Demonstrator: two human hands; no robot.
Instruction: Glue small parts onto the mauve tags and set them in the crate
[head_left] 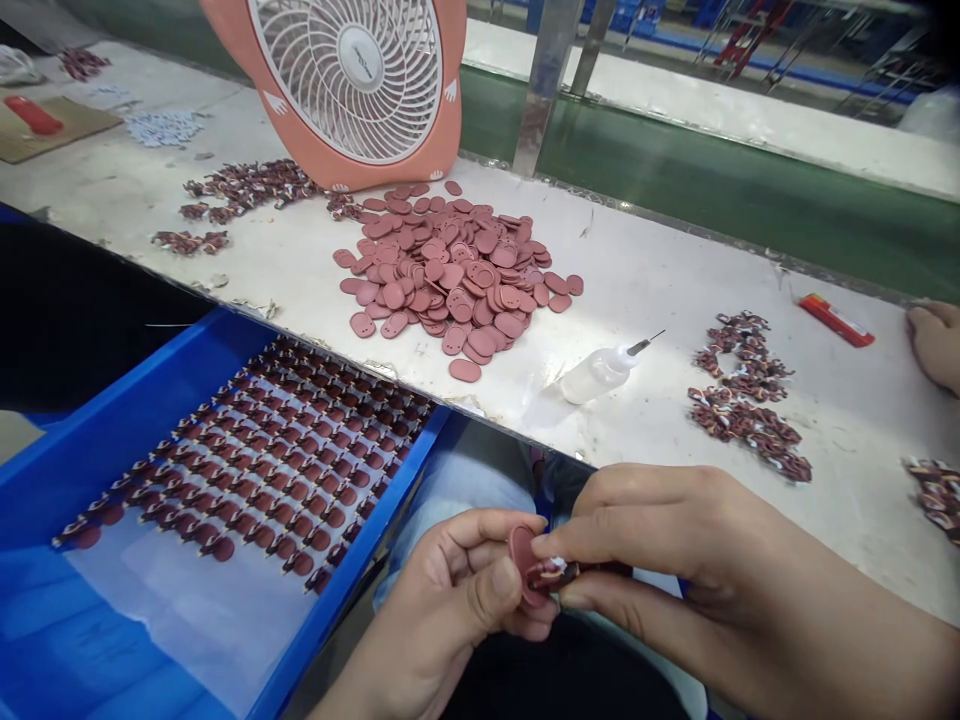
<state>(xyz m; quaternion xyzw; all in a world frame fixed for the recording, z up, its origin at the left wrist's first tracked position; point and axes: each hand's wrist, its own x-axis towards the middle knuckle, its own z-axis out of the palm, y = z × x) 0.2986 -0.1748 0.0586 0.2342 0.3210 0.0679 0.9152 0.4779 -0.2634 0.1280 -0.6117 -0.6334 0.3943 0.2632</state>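
Observation:
My left hand (469, 590) is closed on a dull red oval disc (523, 560), gripping it by the edge between thumb and fingers. Thumb and forefinger of my right hand (675, 560) pinch a small dark brown figurine (553, 572) with white and orange parts. The figurine touches the face of the disc, and fingers partly cover both. Beyond my hands, a clear squeeze bottle (600, 375) with a needle tip lies on the table. A heap of similar red discs (457, 270) spreads behind it, and small brown figurines (746, 400) are piled to the right.
A blue tray (379, 530) at lower left holds rows of discs with figurines on a white sheet. A pink fan (360, 60) stands on the table (645, 270). A red lighter (836, 320) lies near another person's hand (937, 340) at right.

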